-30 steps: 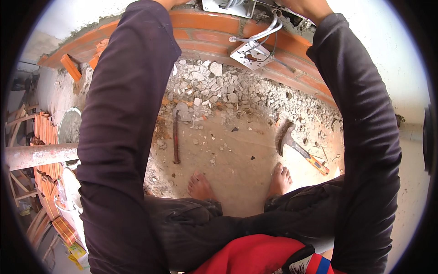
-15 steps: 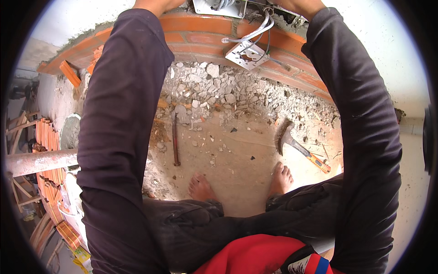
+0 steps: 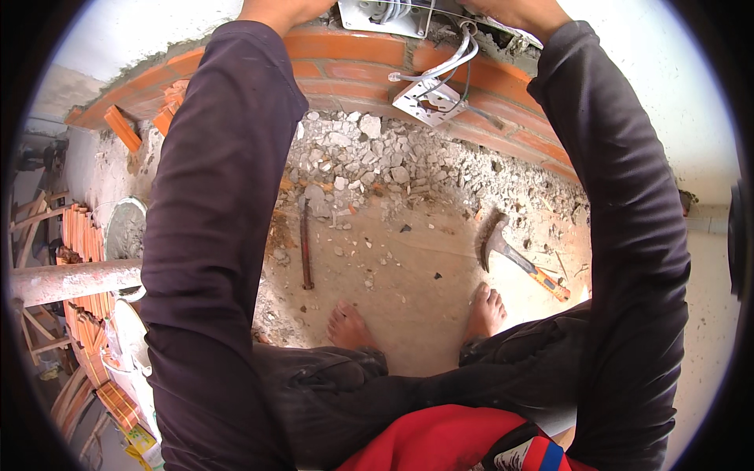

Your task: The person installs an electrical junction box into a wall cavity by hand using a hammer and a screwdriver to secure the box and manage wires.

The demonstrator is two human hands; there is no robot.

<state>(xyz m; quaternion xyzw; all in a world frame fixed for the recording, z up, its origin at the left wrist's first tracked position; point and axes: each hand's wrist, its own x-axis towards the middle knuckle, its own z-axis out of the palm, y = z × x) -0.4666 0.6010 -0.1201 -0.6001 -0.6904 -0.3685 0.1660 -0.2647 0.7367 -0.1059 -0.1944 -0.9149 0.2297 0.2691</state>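
Both my arms reach up to the top edge of the head view, where the fingers are cut off. My left hand (image 3: 287, 11) is beside a white electrical box (image 3: 385, 17) set in the wall, with grey cables (image 3: 393, 6) inside it. On its other side is my right hand (image 3: 520, 11), near a broken hole in the wall. A thin pale wire (image 3: 448, 11) runs between the hands; whether either holds it is hidden. Below my right hand, a second white box (image 3: 430, 102) hangs from white and dark cables (image 3: 455, 60) against the bricks.
Grey rubble (image 3: 369, 149) lies along the foot of the brick wall (image 3: 345, 49). A hammer (image 3: 525, 259) with an orange handle and a rusty metal bar (image 3: 305, 245) lie on the floor by my bare feet. At left are a bucket (image 3: 126, 228), a pole (image 3: 78, 281) and stacked bricks (image 3: 81, 239).
The whole view has shifted slightly, so the wall, boxes and rubble sit a little lower and more to the right. Both hands stay up at the wall.
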